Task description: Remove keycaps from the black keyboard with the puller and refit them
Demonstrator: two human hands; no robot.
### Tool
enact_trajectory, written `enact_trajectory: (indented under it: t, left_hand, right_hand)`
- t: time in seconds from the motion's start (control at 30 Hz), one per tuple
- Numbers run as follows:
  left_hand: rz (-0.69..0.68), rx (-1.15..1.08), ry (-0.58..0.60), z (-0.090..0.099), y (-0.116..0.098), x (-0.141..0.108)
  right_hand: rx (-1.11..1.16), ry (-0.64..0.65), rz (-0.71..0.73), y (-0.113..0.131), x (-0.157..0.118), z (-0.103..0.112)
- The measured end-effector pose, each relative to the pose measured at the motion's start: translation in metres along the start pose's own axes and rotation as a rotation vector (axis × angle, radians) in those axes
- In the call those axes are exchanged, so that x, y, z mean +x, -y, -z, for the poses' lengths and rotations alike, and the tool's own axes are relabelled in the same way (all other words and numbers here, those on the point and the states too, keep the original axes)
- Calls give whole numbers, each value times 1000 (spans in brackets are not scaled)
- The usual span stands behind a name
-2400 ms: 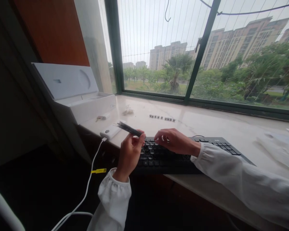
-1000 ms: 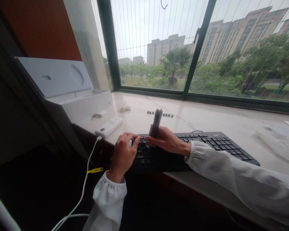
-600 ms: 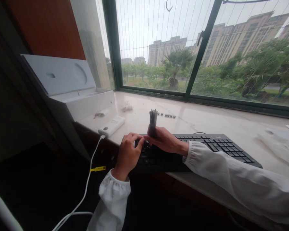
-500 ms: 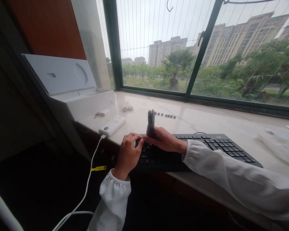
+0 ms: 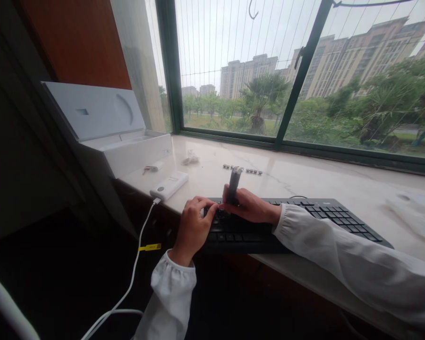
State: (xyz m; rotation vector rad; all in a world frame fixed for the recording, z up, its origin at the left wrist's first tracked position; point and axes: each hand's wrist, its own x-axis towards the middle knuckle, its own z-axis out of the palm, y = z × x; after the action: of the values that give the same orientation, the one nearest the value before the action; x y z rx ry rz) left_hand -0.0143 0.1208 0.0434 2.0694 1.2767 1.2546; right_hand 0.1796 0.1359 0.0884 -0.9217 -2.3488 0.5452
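A black keyboard [image 5: 326, 212] lies along the front edge of the pale sill. My right hand [image 5: 246, 205] is wrapped round a dark grey tool [image 5: 235, 182], held nearly upright over the keyboard's left part. Touching or almost touching its fingertips, my left hand [image 5: 194, 222] has its thumb and forefinger pinched together above the keys; what is between them is too small to make out. Small dark keycaps [image 5: 254, 172] stand in a row behind the tool, partly hidden by its top.
At the left edge are a white power bank [image 5: 169, 185] with a white cable [image 5: 137, 264], a small white item [image 5: 153, 167] and an open white box [image 5: 136, 151]. Crumpled clear plastic lies at the back [image 5: 191, 157] and at the right [image 5: 416, 212].
The tool in my right hand has tilted to the right, and its top has moved right and a little lower. The whole view has shifted slightly. My left hand keeps its pinch.
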Motion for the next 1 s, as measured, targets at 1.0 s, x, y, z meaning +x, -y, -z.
enact_trajectory:
  t: [1.0]
  left_hand:
    - [-25, 46, 5, 1, -4, 0]
  right_hand:
    - [27, -274, -319, 3, -7, -6]
